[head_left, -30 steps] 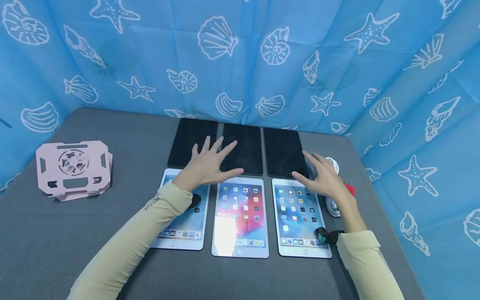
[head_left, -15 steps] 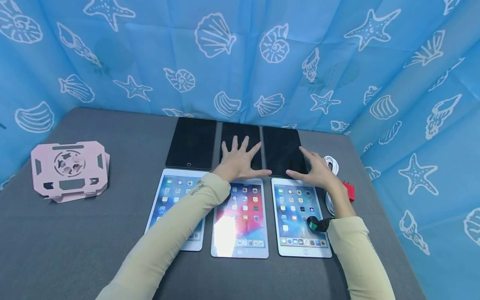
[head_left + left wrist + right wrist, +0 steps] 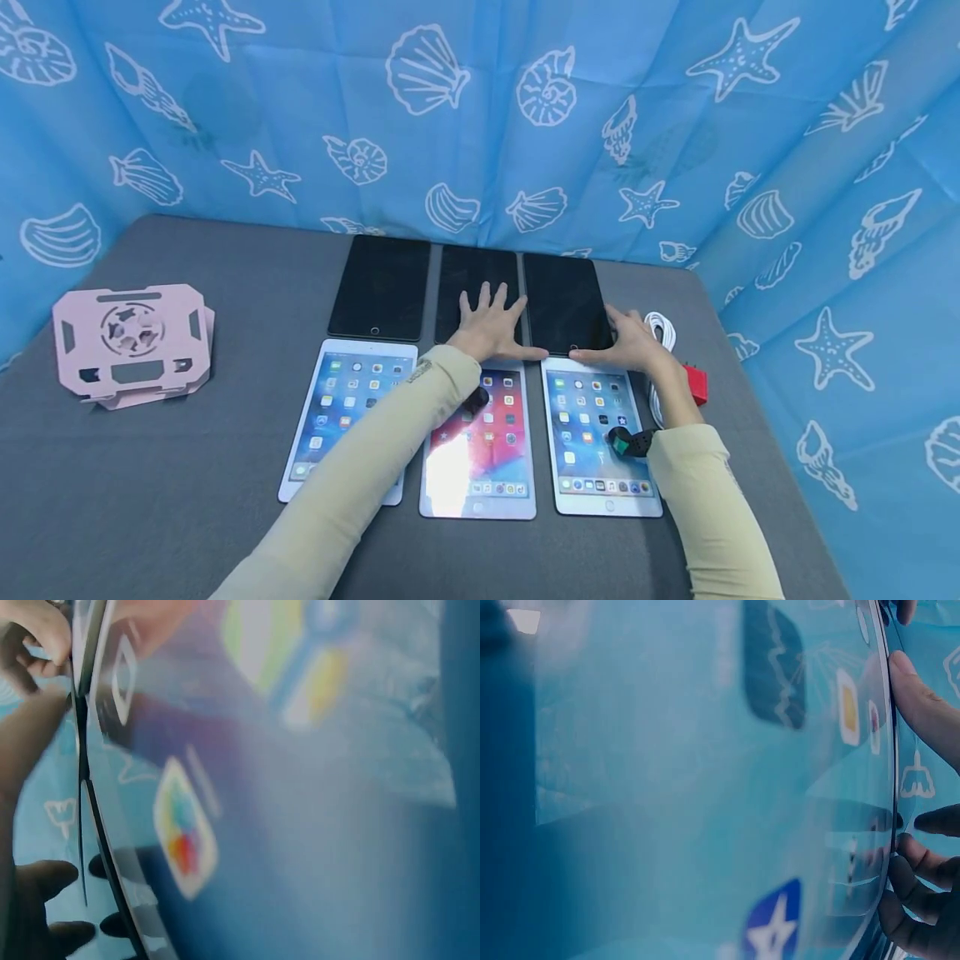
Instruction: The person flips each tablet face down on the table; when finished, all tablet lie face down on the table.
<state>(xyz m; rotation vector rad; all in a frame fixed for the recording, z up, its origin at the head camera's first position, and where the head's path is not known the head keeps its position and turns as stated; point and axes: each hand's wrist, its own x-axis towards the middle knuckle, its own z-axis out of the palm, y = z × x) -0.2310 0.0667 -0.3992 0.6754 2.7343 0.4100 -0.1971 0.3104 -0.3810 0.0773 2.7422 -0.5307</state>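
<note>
My left hand [image 3: 487,331] is spread over the lower part of the middle black tablet [image 3: 472,271], its thumb pointing right to the near corner of the right black tablet [image 3: 562,296]. My right hand [image 3: 633,343] is at that tablet's near right corner, thumb along its near edge and fingertips at its right side. The two thumb tips almost meet. A third black tablet [image 3: 381,283] lies at the left of this dark-screened row. Below are three white tablets with lit screens: left [image 3: 348,387], middle [image 3: 498,467], right [image 3: 596,417]. The left sleeve partly covers two of them.
A pink folding stand [image 3: 135,371] with cutouts lies at the left of the grey table [image 3: 187,467]. Beyond my right hand are a coiled white cable [image 3: 663,327] and a red charger plug [image 3: 696,383]. A blue shell-patterned curtain [image 3: 300,100] borders the back and right.
My left hand has moved right from the left and middle black tablets to the right one's edge. My right hand's fingers have come down closer to the right black tablet's corner.
</note>
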